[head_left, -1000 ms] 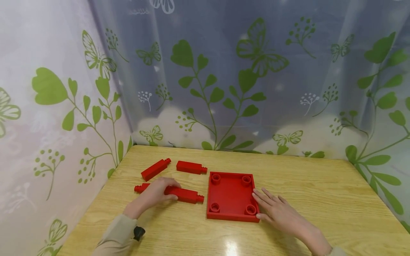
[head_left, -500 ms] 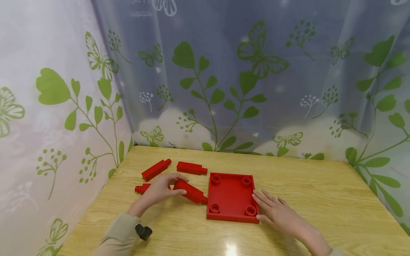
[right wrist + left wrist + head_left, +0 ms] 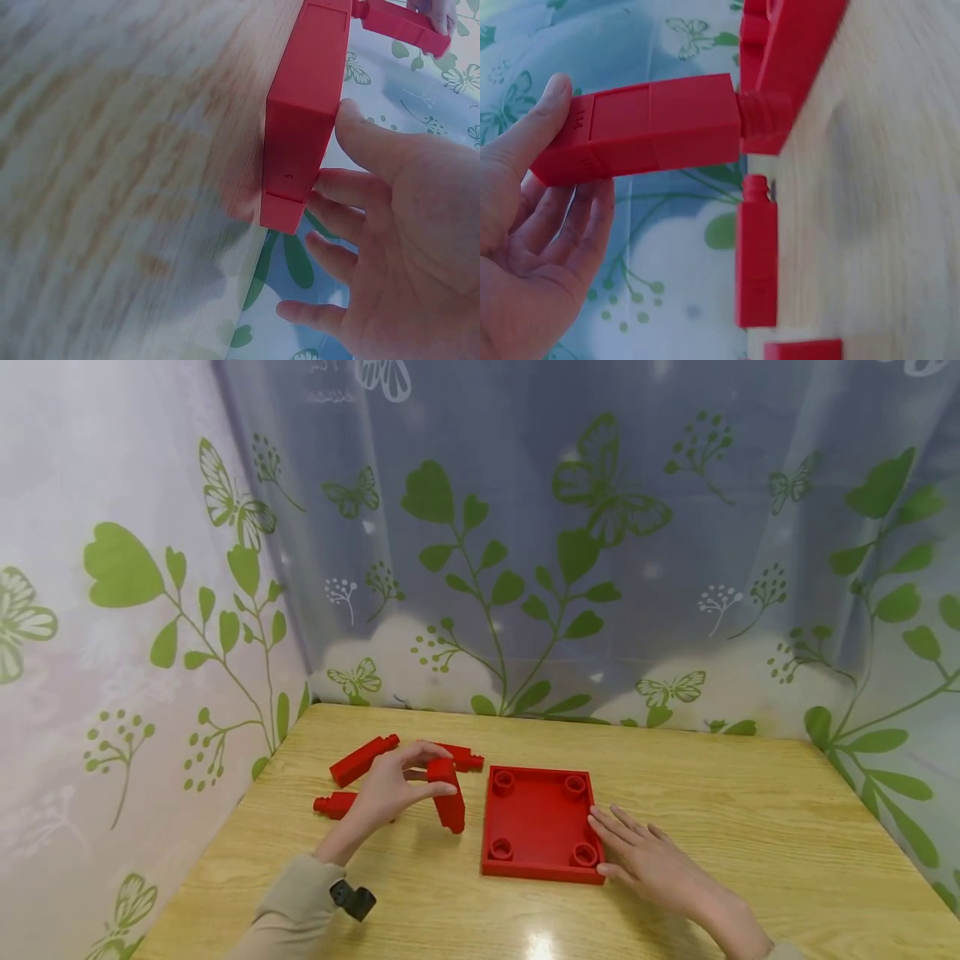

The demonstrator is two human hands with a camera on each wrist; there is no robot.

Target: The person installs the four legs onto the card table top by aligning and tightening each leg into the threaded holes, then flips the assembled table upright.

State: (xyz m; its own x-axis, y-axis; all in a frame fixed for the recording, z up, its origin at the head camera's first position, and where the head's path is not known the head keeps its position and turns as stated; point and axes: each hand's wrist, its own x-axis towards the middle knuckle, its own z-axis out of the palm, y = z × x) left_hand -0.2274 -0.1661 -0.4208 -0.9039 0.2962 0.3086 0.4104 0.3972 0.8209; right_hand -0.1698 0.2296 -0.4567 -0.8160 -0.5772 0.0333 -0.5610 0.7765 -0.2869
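Observation:
My left hand [image 3: 386, 787] pinches a red square table leg [image 3: 450, 803] by its thick end, thumb on one side and fingers on the other. The leg stands nearly upright over the table, its threaded end pointing down; in the left wrist view raised marks show near the gripped end of the leg [image 3: 660, 127]. To its right lies a square red tabletop panel [image 3: 536, 820], hollow side up, with a round socket in each corner. My right hand [image 3: 654, 860] rests with fairly straight fingers against the panel's right wall. In the right wrist view, thumb and fingertips touch the panel [image 3: 304, 124].
Several more red legs lie at the left: one angled leg [image 3: 363, 762] at the back, one leg [image 3: 469, 759] partly behind my left hand, and one leg [image 3: 334, 805] near the wrist. A patterned curtain [image 3: 480, 610] hangs behind the wooden table [image 3: 712, 777].
My left hand has lifted one leg off the table, turned it from lying flat to nearly upright, and brought it closer to the panel. The right hand has stayed at the panel's side.

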